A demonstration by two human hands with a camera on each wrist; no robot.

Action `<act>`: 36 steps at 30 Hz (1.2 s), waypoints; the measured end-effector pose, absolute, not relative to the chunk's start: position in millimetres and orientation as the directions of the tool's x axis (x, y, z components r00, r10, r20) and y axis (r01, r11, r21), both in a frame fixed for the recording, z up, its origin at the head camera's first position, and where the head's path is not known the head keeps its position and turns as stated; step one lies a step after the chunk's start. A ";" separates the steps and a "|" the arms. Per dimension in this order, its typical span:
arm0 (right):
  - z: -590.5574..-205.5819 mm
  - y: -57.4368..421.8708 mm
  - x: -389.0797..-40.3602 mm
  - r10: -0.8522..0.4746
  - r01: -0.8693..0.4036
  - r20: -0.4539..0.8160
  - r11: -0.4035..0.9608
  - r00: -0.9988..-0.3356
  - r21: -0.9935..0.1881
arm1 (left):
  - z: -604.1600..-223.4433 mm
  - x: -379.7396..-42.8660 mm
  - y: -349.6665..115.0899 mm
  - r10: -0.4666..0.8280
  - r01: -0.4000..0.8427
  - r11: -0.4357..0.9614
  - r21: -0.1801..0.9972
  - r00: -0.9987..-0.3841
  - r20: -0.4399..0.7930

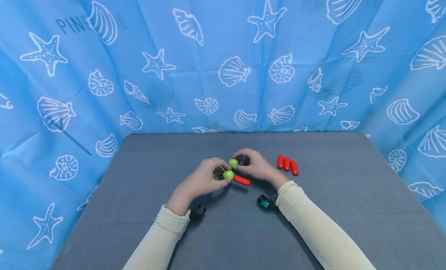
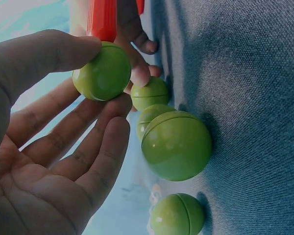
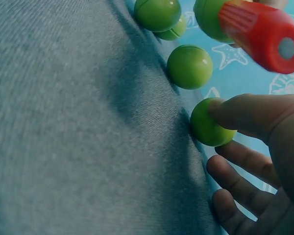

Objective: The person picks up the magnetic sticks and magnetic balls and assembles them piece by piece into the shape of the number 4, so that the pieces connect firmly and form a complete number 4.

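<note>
My left hand (image 1: pixel 202 179) pinches a glossy green ball (image 2: pixel 105 76) between thumb and fingertips. A red ribbed rod (image 3: pixel 259 36) joins this ball and sticks out to the right in the head view; its far end shows a grey dot. Just beyond, my right hand (image 1: pixel 257 166) pinches another green ball (image 3: pixel 209 123) with thumb and index finger, low at the grey cloth, its other fingers loosely bent. Several more green balls lie close by, including a large-looking one (image 2: pixel 179 147) in the left wrist view and one (image 3: pixel 188 67) beside my right hand.
Three red rods (image 1: pixel 287 164) lie side by side on the grey table (image 1: pixel 331 177), right of my right hand. Black wrist cameras sit under both wrists, the left one (image 1: pixel 198 212) and the right one (image 1: pixel 266 201). A blue shell-print curtain (image 1: pixel 209 69) hangs behind the table.
</note>
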State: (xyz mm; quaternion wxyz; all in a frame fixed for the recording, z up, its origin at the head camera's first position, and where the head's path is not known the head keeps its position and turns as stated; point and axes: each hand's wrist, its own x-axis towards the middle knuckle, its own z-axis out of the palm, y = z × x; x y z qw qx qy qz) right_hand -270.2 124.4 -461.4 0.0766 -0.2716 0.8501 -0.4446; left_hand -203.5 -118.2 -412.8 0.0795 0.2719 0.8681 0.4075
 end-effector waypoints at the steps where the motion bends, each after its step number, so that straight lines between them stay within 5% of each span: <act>1: -461.5 124.6 -269.8 -0.530 -0.398 0.116 0.456 -0.840 -0.796 | -413.0 -203.4 -118.3 0.535 0.406 0.522 0.750 -0.841 0.083; 36: -444.1 192.0 -186.6 -0.464 -0.395 0.187 0.404 -0.866 -0.825 | -413.3 -200.6 -115.9 0.515 0.411 0.551 0.726 -0.852 0.091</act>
